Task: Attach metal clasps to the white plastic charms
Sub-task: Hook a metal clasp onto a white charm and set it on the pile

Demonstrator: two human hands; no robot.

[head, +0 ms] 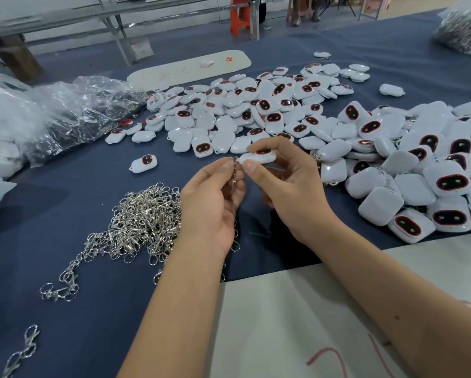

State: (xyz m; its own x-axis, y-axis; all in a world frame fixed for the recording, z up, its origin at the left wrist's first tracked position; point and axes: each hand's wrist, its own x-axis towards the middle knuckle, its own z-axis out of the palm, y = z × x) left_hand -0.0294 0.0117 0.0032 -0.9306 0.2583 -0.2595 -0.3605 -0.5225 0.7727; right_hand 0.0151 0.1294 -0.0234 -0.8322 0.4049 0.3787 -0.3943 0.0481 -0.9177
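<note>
White plastic and bright metal meet between my two hands above a table covered in dark blue cloth [65, 214]. My right hand [289, 186] grips a white charm [259, 158] between thumb and curled fingers, its dark, red-rimmed face turned up and away from me. My left hand [210, 203] pinches a metal clasp [234, 173] in its fingertips, fingers curled round it, the top of the clasp touching the small loop at the charm's left end; whether the clasp is already hooked through the loop I cannot tell. Just left of my left wrist lies a tangled heap of loose clasps [144, 222], with a few strays [62, 285] trailing toward the near edge of the cloth. Beyond my hands spreads a wide pile of charms [256, 110], some face up, some showing plain white backs, and a second, closer heap [419, 181] sits to my right, several of these with bits of metal showing among them. One single charm [144, 163] lies apart on the cloth, left of my hands. Crumpled clear plastic bags [73, 115] sit at the far left, and another bag of metal parts [466, 28] rests at the far right corner. A pale sheet [283, 323] with red marks lies under my right forearm.
</note>
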